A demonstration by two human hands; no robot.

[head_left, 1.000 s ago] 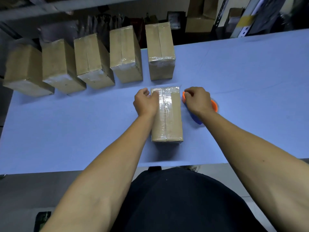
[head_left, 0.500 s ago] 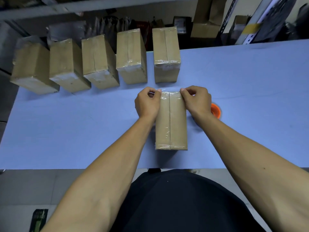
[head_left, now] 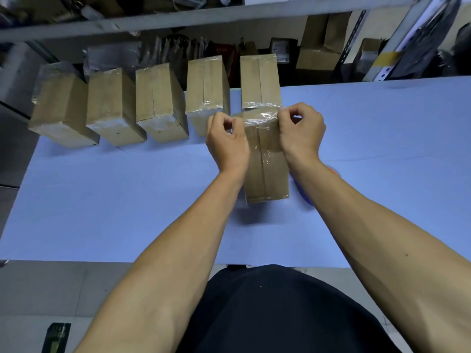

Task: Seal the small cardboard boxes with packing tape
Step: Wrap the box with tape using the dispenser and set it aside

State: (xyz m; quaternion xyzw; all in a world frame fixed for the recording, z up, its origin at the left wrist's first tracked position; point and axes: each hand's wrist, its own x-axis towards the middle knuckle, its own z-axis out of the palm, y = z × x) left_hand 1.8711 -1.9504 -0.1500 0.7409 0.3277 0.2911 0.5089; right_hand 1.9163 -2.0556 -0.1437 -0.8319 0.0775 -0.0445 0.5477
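A small cardboard box [head_left: 266, 171] with clear tape along its top seam is tilted up off the blue table [head_left: 102, 212], its far end raised. My left hand [head_left: 225, 143] grips its far left edge with curled fingers. My right hand [head_left: 300, 133] grips the far right edge the same way. Glossy tape wraps over the box's far end between my hands. The tape dispenser [head_left: 304, 197], blue with an orange rim, lies on the table and is mostly hidden under my right forearm.
Several taped cardboard boxes stand in a row along the table's far edge, the nearest [head_left: 260, 80] just behind the held box. Shelving with more cartons [head_left: 321, 44] fills the background. Table surface stretches out left and right of my arms.
The held box has lifted and tilted, moving toward the back row. Both hands stayed at its far corners. One second ago my right hand was on the tape dispenser.
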